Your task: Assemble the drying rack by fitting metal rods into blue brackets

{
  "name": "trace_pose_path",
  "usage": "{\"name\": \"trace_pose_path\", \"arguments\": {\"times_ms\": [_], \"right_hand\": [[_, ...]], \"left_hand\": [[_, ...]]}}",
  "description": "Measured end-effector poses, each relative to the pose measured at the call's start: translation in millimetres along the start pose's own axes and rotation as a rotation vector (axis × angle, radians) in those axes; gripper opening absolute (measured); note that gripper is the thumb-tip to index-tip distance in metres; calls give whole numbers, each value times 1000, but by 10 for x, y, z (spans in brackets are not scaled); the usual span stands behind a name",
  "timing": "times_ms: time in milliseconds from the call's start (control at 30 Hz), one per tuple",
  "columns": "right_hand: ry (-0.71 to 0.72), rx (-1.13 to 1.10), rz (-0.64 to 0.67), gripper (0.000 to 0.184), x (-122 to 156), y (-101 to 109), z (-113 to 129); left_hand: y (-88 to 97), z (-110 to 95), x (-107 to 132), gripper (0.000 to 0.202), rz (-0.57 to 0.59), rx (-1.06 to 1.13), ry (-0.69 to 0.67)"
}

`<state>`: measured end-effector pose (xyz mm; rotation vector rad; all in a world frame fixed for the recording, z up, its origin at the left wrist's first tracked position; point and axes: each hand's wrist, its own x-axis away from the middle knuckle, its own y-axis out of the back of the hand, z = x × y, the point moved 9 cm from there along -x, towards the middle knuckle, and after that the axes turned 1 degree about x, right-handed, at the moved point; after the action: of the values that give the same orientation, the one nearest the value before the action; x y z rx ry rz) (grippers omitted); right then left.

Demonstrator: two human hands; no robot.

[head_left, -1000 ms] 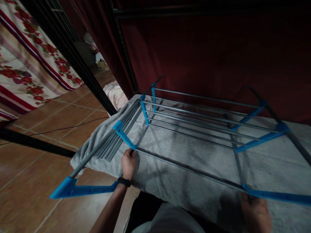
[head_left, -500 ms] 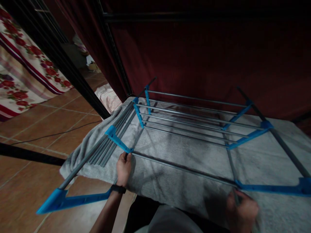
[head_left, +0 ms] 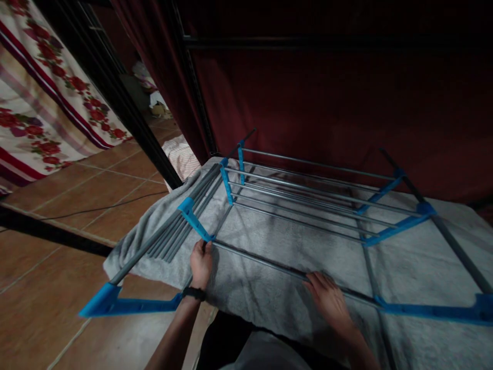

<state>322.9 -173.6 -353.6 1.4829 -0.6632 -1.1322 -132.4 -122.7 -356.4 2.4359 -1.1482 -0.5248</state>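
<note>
A half-built rack of grey metal tubes and blue plastic brackets lies across a grey blanket. My left hand point(head_left: 201, 264), with a dark band at the wrist, is closed round the tube just below the blue bracket point(head_left: 197, 221) at the near left corner. Along the near crossbar point(head_left: 265, 261), right of its middle, my right hand point(head_left: 327, 298) has its fingers curled over the bar. Its thumb is hidden. A long blue bracket point(head_left: 431, 311) joins the bar's right end. Several thin rods point(head_left: 292, 183) span the rack's far part.
Several loose grey tubes point(head_left: 169, 246) lie side by side on the blanket point(head_left: 250, 303) at the left. Dark red curtain point(head_left: 327, 108) hangs behind. A black bed post point(head_left: 127, 103), tiled floor point(head_left: 46, 257), a cable point(head_left: 103, 208) and floral cloth point(head_left: 50, 103) are at the left.
My right hand has moved left, from the tube under the near right corner onto the crossbar. My left hand keeps its hold. The view has shifted slightly.
</note>
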Motion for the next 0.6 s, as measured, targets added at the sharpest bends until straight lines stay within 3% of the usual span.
{"name": "trace_pose_path", "arguments": {"times_ms": [300,600], "right_hand": [[42,-35,80,24,-70,8,7],[37,-71,127,27,-98,40,5]], "left_hand": [[0,-42,16,28,-55,-115,-44],[8,-57,20,32,-48,-51,-10]]}}
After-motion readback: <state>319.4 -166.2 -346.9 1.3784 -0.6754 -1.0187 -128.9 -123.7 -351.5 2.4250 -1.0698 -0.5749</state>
